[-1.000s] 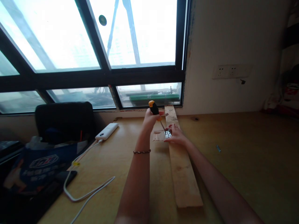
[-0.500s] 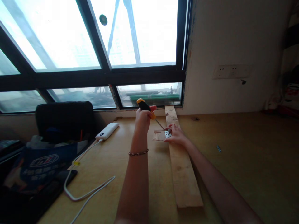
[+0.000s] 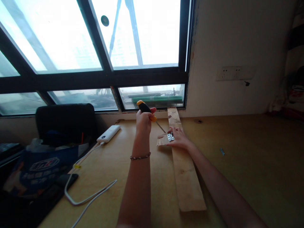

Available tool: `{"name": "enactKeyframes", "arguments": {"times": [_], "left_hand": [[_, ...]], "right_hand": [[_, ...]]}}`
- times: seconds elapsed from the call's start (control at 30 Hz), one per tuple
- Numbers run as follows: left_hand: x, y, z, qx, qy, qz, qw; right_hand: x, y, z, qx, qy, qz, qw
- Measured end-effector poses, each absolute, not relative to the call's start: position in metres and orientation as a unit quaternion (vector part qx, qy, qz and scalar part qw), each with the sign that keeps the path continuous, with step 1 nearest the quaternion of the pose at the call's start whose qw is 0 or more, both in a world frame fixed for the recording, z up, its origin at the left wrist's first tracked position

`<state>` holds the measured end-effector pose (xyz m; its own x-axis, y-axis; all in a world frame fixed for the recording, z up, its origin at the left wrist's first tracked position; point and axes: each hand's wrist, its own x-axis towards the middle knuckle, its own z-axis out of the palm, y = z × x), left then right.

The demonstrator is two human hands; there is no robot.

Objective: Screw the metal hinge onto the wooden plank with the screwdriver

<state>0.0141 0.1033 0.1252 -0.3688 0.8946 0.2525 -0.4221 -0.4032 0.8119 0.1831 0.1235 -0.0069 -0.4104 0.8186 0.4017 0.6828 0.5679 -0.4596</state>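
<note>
My left hand is wrapped round the handle of a yellow-and-black screwdriver, its shaft slanting down to the right. The screwdriver's tip is close to a silver metal hinge but looks slightly apart from it. My right hand grips the hinge, with fingers along its far side and the thumb at its near side. A small flat piece of wood sticks out to the left from under the hinge. Beneath my right hand lies a long wooden plank; whether the hinge touches it is hidden.
A white power bank with a white cable lies on the table at left. Small screws lie to the right. A black chair and a blue bag stand beyond the left edge. A window is ahead.
The screwdriver has shifted slightly left, its tip backing off the hinge. The hinge and small wood piece have turned a little in my right hand, so the hinge shows more.
</note>
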Motion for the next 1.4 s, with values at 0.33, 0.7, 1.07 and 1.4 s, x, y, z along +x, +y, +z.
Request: {"name": "enactKeyframes", "arguments": {"times": [0.33, 0.7, 1.07, 1.4], "left_hand": [[0.014, 0.103, 0.125, 0.347, 0.336, 0.761, 0.433], [0.021, 0.11, 0.117, 0.351, 0.294, 0.774, 0.437], [0.036, 0.118, 0.104, 0.413, 0.304, 0.743, 0.43], [0.037, 0.12, 0.099, 0.45, 0.332, 0.728, 0.397]], "right_hand": [[0.194, 0.131, -0.003, -0.387, -0.81, 0.257, 0.358], [0.202, 0.137, -0.004, -0.396, -0.794, 0.261, 0.382], [0.198, 0.129, 0.001, -0.409, -0.781, 0.259, 0.393], [0.198, 0.129, 0.001, -0.411, -0.778, 0.264, 0.396]]}}
